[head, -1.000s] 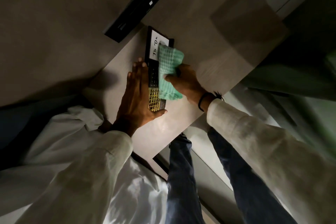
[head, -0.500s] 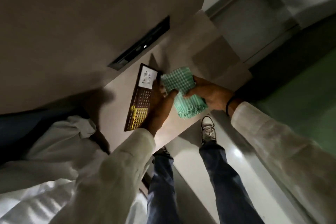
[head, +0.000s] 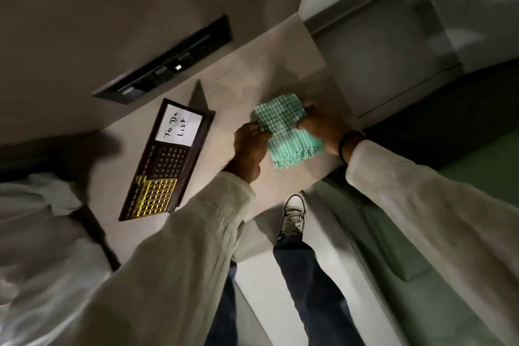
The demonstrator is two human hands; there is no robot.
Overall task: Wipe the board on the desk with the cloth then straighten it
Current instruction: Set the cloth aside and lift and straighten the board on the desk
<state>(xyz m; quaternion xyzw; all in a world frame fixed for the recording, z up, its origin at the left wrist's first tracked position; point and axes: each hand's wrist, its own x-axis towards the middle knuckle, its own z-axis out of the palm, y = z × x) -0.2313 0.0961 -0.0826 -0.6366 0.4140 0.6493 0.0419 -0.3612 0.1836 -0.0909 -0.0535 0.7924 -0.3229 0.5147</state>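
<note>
The board (head: 168, 160) is a dark-framed panel with a white "To Do List" patch, a calendar grid and a gold grid; it lies flat and slanted on the pale desk (head: 224, 87), with no hand on it. To its right the folded green checked cloth (head: 286, 129) rests on the desk near the right edge. My left hand (head: 250, 143) pinches the cloth's left side and my right hand (head: 320, 126) grips its right side.
A dark recessed socket strip (head: 165, 64) is set into the desk behind the board. The desk's front edge runs just below the cloth, with my legs and a white shoe (head: 293, 213) on the floor below. A grey cabinet (head: 393, 36) stands at the right.
The cloth has come off the board and moved right onto the bare desk. My left hand left the board and joined the right hand on the cloth.
</note>
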